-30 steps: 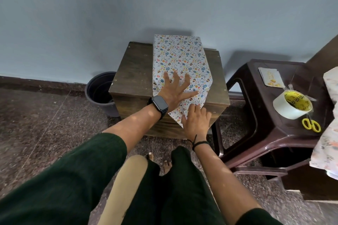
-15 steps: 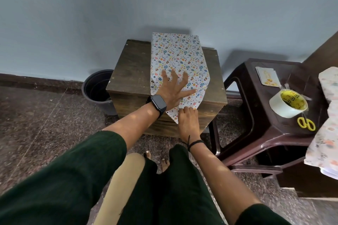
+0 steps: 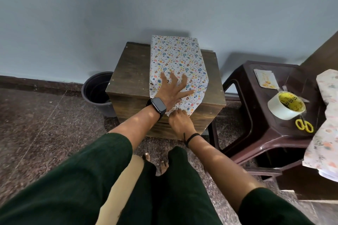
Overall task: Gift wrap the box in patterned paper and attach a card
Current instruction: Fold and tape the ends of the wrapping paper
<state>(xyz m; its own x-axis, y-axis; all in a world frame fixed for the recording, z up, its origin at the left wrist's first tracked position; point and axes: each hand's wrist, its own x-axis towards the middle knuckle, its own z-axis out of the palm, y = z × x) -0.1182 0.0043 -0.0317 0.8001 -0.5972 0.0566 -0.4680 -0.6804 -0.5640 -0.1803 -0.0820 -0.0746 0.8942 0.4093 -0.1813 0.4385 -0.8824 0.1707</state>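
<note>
The box wrapped in white patterned paper (image 3: 175,58) lies on a dark wooden table (image 3: 131,75). Its near end is folded into a pointed flap (image 3: 192,104) that hangs over the table's front edge. My left hand (image 3: 173,91), fingers spread flat, presses down on the paper near that end. My right hand (image 3: 180,119) is below it at the flap's tip, fingers curled on the paper's point. A card (image 3: 265,78), a roll of clear tape (image 3: 285,106) and yellow scissors (image 3: 304,126) lie on the brown plastic stool (image 3: 259,133) at the right.
A dark bucket (image 3: 98,93) stands on the floor left of the wooden table, against the blue wall. Floral paper or cloth (image 3: 327,118) drapes at the far right edge. My legs and bare feet are below the table's front.
My right hand has slid down from the paper's top face to the tip of the pointed flap at the table's front edge. My left hand stays pressed in place.
</note>
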